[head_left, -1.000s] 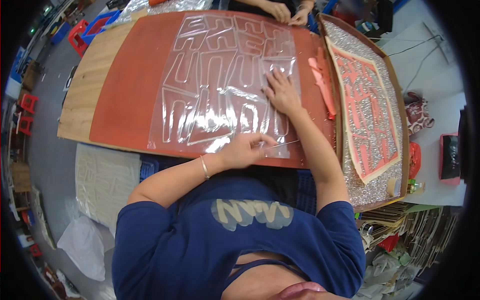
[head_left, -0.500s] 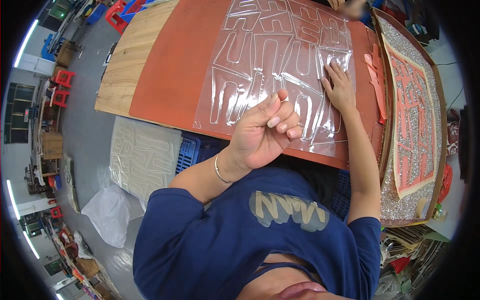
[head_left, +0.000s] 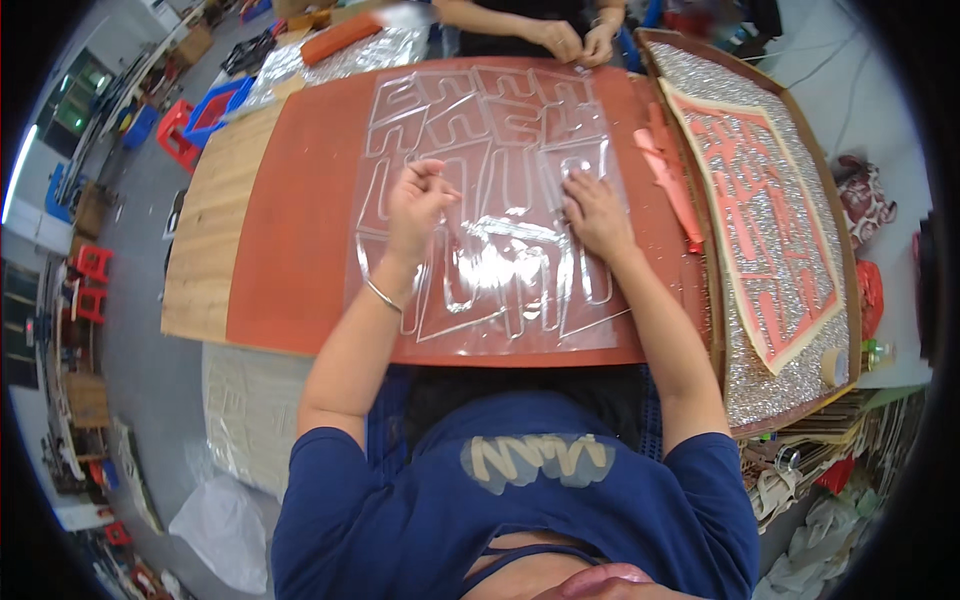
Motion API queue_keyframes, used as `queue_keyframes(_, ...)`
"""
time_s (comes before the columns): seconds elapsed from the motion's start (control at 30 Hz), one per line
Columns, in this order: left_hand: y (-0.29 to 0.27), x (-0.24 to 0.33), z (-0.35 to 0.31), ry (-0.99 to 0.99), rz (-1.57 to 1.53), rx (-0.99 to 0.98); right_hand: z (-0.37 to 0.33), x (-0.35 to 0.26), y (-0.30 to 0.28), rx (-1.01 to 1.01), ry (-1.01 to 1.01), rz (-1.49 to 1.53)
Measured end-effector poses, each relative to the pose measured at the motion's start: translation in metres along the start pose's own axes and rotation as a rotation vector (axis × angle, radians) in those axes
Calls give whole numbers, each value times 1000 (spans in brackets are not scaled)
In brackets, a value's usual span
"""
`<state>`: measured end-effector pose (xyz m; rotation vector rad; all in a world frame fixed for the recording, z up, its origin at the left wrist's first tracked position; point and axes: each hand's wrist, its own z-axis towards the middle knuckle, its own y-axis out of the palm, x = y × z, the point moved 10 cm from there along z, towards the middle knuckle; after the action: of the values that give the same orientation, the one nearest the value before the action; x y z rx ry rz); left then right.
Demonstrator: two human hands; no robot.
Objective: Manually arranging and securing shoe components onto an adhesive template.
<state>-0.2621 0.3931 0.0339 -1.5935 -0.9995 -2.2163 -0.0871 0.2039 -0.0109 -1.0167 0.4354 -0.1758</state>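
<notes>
A clear plastic sheet with raised letter-like outlines lies on the red-brown table mat. My right hand rests on the right part of the sheet, fingers stretched out and lying flat. Over the left part of the sheet is my left hand, its fingers curled in toward the thumb. Whatever those fingers hold, if anything, is too small to make out. Whether this hand touches the sheet, I cannot tell.
Across the table a co-worker's hands meet at the far edge. To the right, a glittery tray holds a cream-edged sheet with pink shapes. Pink strips lie beside it. Bare wood shows at the left.
My left hand has lowered from close before me to over the sheet, still curled. My right hand stays flat on the sheet. The view has shifted, showing the co-worker's hands and more of the far side.
</notes>
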Motion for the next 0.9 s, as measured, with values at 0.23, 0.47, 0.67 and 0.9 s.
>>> queue_keyframes(0.23,-117,-19,66,367,1363,278,2,-7,-1,-12,21,16)
queue_keyframes(0.47,-93,5,40,647,1269,335,-1,-4,-5,29,24,31)
queue_keyframes(0.67,-78,-1,42,707,1470,284,-4,0,-10,74,21,65)
queue_keyframes(0.9,-92,-3,46,653,1476,385,-4,-1,-9,96,-4,36)
